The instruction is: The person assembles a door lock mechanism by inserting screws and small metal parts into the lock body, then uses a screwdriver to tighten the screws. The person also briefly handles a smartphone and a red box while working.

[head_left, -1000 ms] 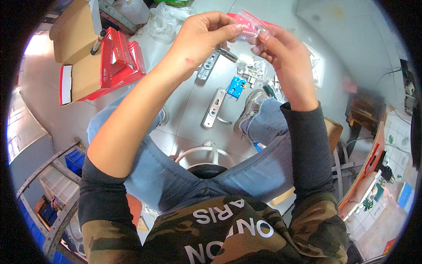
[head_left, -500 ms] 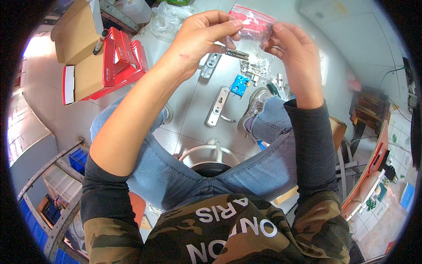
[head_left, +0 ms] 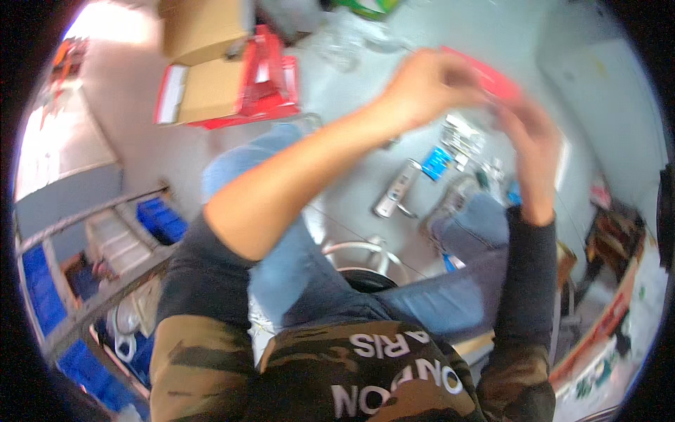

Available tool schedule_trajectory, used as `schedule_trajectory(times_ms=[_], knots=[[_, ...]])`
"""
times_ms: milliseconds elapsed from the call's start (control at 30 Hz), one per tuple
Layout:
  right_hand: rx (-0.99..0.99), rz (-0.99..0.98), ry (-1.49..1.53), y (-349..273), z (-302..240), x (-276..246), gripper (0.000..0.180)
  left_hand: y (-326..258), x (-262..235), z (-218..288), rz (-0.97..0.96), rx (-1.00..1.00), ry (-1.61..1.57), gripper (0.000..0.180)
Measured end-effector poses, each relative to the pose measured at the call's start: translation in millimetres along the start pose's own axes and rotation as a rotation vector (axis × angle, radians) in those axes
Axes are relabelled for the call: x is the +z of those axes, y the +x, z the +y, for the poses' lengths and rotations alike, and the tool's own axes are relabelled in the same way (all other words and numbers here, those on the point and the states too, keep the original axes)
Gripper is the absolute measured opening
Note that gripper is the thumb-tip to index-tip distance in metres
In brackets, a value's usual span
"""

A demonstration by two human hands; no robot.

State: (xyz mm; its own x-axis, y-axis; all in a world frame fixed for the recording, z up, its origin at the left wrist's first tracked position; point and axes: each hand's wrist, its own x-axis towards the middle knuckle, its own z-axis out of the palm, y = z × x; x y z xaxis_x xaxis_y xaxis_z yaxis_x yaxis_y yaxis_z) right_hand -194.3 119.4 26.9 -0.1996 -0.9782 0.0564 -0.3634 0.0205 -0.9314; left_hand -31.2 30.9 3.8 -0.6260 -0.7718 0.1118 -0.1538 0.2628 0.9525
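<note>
Raised in front of me is a small clear zip bag with a red band point(head_left: 496, 79), smeared by motion. My left hand point(head_left: 425, 88) pinches its left side, and my right hand point(head_left: 532, 141) holds its right side, with the fingers blurred. What the bag contains cannot be made out. On the floor below lie a silver door handle plate point(head_left: 399, 188) with its lever, a blue flat piece point(head_left: 436, 163), and several metal parts in clear wrapping point(head_left: 462, 137).
Open red cardboard boxes point(head_left: 271, 77) stand on the floor at the upper left. A metal rack with blue bins point(head_left: 160, 219) is at the left. Between my legs shows a round seat with a white ring point(head_left: 365, 278). Clear plastic bags point(head_left: 344, 42) lie farther off.
The view has shifted, so the floor, boxes and rack appear farther right and mostly lower. Both hands still hold the bag, which now appears farther right and blurred.
</note>
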Motion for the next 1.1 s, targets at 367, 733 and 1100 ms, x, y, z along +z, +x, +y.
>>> schedule_trajectory(times_ms=[367, 733, 1100], knots=[[0.003, -0.023, -0.015, 0, -5, 6, 0.012, -4, 7, 2, 0.068, 0.1, 0.054, 0.02], [0.059, -0.05, -0.165, -2, 0, 3, 0.019, -8, 4, 5, -0.034, 0.058, -0.001, 0.019], [-0.027, -0.083, 0.033, 0, 10, 0, 0.018, -6, 5, 12, -0.051, 0.05, -0.019, 0.017]])
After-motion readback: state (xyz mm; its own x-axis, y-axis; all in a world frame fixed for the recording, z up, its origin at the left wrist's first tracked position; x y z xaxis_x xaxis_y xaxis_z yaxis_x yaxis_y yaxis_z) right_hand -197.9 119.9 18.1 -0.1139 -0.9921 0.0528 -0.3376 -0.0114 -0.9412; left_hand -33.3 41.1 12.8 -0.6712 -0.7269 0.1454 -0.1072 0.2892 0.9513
